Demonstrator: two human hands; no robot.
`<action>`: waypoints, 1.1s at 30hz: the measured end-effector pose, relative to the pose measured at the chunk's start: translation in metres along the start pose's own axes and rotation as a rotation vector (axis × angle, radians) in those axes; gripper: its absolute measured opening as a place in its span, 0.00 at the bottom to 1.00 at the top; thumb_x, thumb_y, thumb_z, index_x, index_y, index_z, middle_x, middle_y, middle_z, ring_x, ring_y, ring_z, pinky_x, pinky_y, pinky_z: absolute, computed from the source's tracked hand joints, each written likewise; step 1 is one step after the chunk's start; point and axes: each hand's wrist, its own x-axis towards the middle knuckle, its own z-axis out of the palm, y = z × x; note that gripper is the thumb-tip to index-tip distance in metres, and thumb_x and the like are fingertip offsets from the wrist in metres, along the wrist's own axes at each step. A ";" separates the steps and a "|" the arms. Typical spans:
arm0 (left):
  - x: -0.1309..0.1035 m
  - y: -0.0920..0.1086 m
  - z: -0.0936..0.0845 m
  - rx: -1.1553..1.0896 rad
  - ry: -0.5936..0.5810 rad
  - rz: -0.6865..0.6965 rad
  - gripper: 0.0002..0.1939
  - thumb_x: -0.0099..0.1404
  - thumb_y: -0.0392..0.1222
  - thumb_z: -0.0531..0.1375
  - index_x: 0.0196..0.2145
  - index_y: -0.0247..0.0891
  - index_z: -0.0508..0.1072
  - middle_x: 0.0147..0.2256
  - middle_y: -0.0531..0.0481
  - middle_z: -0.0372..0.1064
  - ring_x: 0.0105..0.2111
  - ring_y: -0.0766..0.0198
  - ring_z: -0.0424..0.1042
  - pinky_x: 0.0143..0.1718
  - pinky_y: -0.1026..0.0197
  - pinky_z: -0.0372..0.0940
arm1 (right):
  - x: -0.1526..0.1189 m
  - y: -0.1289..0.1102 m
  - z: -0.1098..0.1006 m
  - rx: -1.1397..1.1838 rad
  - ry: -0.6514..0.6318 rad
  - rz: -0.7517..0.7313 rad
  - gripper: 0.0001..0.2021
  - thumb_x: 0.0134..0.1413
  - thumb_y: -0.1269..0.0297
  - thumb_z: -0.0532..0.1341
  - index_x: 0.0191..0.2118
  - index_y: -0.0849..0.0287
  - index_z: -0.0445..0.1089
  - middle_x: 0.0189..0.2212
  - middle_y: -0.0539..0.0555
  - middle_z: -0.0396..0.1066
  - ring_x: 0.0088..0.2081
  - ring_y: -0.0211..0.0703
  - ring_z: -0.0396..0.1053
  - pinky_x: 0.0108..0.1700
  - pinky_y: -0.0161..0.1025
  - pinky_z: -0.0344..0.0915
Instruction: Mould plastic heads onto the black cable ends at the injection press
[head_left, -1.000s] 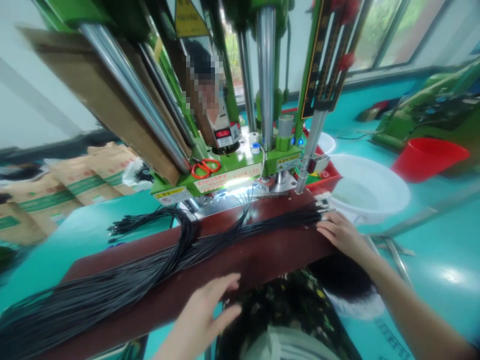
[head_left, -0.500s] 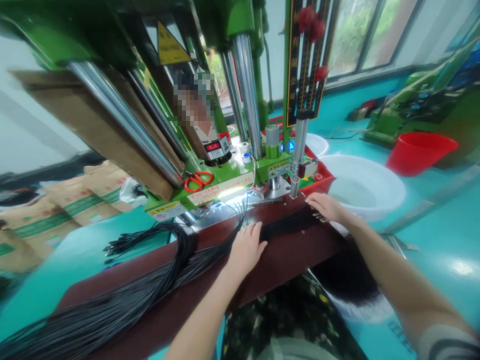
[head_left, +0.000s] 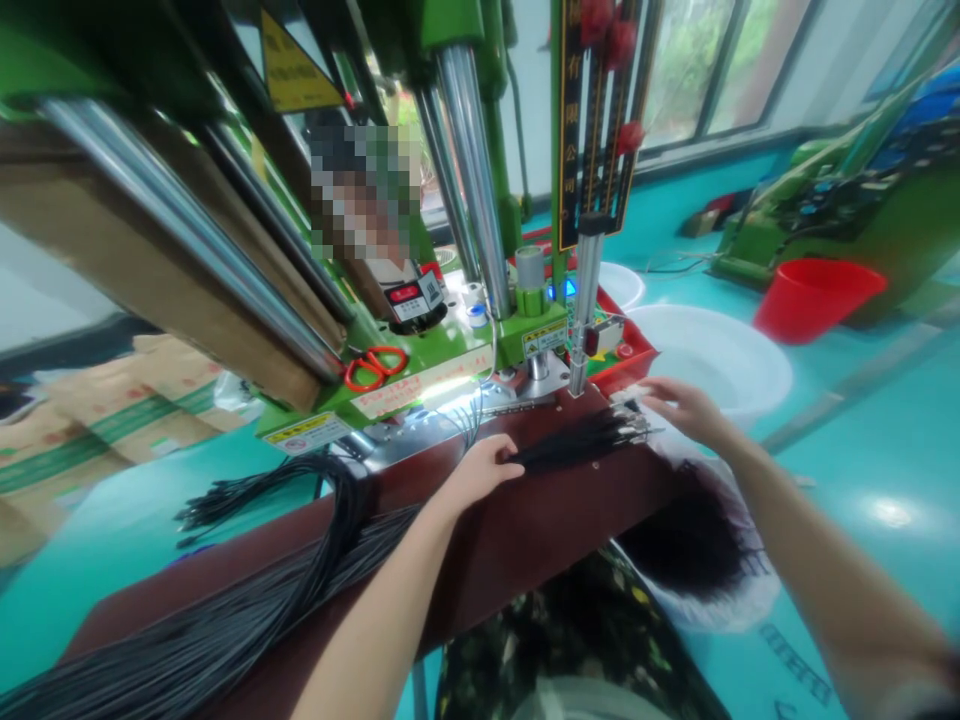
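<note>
My left hand [head_left: 480, 475] is closed around a bundle of black cables [head_left: 566, 442] lying across the brown work board [head_left: 525, 540]. The bundle's light metallic ends [head_left: 630, 425] fan out toward the right. My right hand [head_left: 679, 405] is just beyond these ends, its fingers stretched leftward; whether a fingertip touches them I cannot tell. More long black cables [head_left: 225, 610] run over the board to the lower left, and a looped bunch [head_left: 255, 485] hangs over its far edge. Thin cables [head_left: 472, 420] lead under the green press [head_left: 420, 390], where a light shines.
Orange-handled scissors [head_left: 375, 368] lie on the press. A red tray [head_left: 634, 360] stands by the board's right end. Below is a white-lined container [head_left: 742, 610] of black cables. White basins [head_left: 720, 350], a red bucket [head_left: 817, 300] and paper sacks [head_left: 150, 410] stand around. Behind the press is another person.
My right hand has drawn back a little from the cable ends, which now show fanned out. My left hand has closed on the bundle. The view has shifted slightly.
</note>
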 end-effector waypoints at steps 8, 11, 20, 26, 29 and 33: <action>0.001 -0.002 0.002 0.175 0.207 0.066 0.05 0.60 0.37 0.52 0.35 0.36 0.64 0.34 0.47 0.63 0.36 0.61 0.63 0.41 0.56 0.59 | -0.039 -0.027 0.013 0.113 0.095 0.054 0.12 0.52 0.58 0.56 0.39 0.58 0.69 0.35 0.55 0.73 0.36 0.45 0.71 0.41 0.43 0.68; -0.006 0.001 -0.007 0.045 0.182 0.146 0.06 0.62 0.40 0.51 0.36 0.38 0.64 0.37 0.47 0.64 0.38 0.61 0.63 0.43 0.57 0.59 | -0.043 -0.050 0.029 0.114 0.082 -0.039 0.09 0.52 0.63 0.56 0.37 0.58 0.70 0.37 0.56 0.73 0.37 0.46 0.71 0.41 0.43 0.68; -0.032 0.025 -0.030 -0.099 0.219 0.068 0.07 0.63 0.45 0.49 0.34 0.39 0.61 0.26 0.55 0.61 0.28 0.66 0.61 0.33 0.63 0.57 | -0.066 -0.127 0.064 0.644 -0.186 0.102 0.08 0.53 0.64 0.58 0.38 0.57 0.71 0.30 0.53 0.73 0.31 0.41 0.71 0.37 0.40 0.68; -0.042 0.028 -0.014 -0.096 0.182 0.110 0.07 0.64 0.43 0.49 0.36 0.39 0.61 0.29 0.52 0.64 0.29 0.65 0.63 0.33 0.63 0.57 | -0.034 -0.141 0.077 1.538 -0.029 0.240 0.15 0.51 0.62 0.61 0.46 0.50 0.67 0.43 0.51 0.71 0.48 0.44 0.67 0.52 0.46 0.60; -0.056 0.036 -0.001 0.000 0.122 0.118 0.06 0.63 0.41 0.50 0.37 0.39 0.63 0.32 0.51 0.67 0.32 0.64 0.66 0.36 0.63 0.57 | -0.018 -0.140 0.065 1.679 0.010 0.215 0.10 0.53 0.62 0.59 0.41 0.54 0.71 0.40 0.51 0.73 0.45 0.41 0.68 0.53 0.42 0.59; -0.084 0.047 0.005 0.069 -0.194 0.125 0.04 0.59 0.40 0.56 0.32 0.39 0.68 0.30 0.52 0.69 0.31 0.64 0.67 0.33 0.65 0.57 | -0.029 -0.145 0.058 1.619 -0.276 0.202 0.11 0.56 0.62 0.56 0.37 0.60 0.73 0.32 0.55 0.75 0.37 0.44 0.72 0.47 0.45 0.63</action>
